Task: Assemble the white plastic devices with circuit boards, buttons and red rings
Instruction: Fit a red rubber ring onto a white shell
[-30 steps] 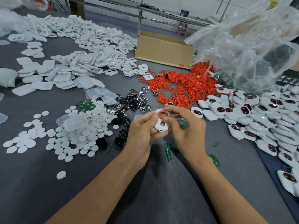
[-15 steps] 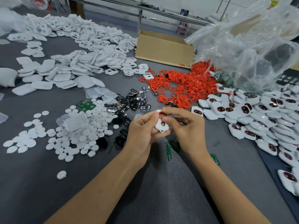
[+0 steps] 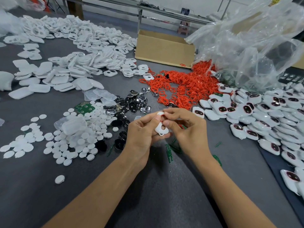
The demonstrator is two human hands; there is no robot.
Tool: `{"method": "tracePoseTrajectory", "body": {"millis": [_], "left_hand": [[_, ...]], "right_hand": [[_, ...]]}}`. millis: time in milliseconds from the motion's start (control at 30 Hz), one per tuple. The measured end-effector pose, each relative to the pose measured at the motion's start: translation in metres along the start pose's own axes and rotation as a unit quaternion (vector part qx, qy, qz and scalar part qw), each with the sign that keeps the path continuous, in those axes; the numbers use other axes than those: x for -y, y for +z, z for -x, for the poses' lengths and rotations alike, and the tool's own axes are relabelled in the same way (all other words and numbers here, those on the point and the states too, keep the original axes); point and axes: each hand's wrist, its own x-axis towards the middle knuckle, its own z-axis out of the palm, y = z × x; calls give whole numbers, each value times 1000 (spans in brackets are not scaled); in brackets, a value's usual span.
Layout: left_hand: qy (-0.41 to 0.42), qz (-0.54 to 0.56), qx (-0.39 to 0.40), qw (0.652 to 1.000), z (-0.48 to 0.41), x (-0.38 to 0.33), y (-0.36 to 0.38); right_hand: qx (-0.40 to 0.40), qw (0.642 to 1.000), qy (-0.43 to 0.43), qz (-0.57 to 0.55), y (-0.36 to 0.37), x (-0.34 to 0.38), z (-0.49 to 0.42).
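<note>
Item: white shell, being held just above the grey table. Left hand is gripping its side. Right hand is pinching its top, where a sliver of red ring is showing. Risk: under uneven thumb pressure the ring may be seating crooked or popping free.

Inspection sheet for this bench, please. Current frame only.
Surface: grey mat, largely covered with parts.
Job's things: shell held in both hands; shell pile far left; red rings centre back; buttons and green boards left; finished devices heaped right.
Clutter: dark shiny inserts by the buttons; green scraps under the hands; clear bag and box at the back.
Grippers: left hand and right hand both pinch the shell above the mat.
Cables: nothing seen.
Surroundings: metal frame behind the table.
</note>
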Motion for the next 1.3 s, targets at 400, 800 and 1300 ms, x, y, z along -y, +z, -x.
{"method": "tracePoseTrajectory", "body": {"millis": [400, 800, 1300], "left_hand": [[41, -16, -4, 999, 2, 3, 0], [90, -100, -11, 991, 2, 4, 3], [66, -113, 11, 991, 3, 7, 5]], "right_hand": [[9, 992, -80, 93, 1, 0, 2], [62, 959, 192, -201, 3, 7, 0], [-22, 989, 114, 94, 1, 11, 3]]}}
